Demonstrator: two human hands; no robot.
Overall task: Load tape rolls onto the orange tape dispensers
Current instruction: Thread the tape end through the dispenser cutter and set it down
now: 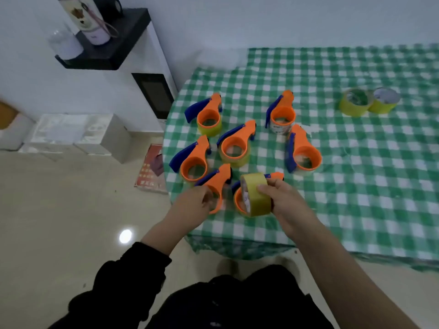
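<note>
Several orange tape dispensers with blue handles stand in a cluster on the green checked tablecloth (356, 186). My right hand (282, 200) grips a yellow tape roll (255, 193) that sits tilted on the orange ring of the nearest dispenser (238, 200). My left hand (194, 205) holds the neighbouring dispenser (219, 184) at its lower ring, fingers curled round it. Other dispensers, such as the middle one (235, 146) and the right one (305, 153), carry rolls around their rings. Two loose yellow tape rolls (368, 102) lie at the far right.
The table's left edge drops to a tiled floor (71, 210). A white cabinet with a dark shelf (107, 48) holding bottles stands at the back left, white boxes (78, 134) on the floor beside it. A red booklet (152, 169) lies by the table.
</note>
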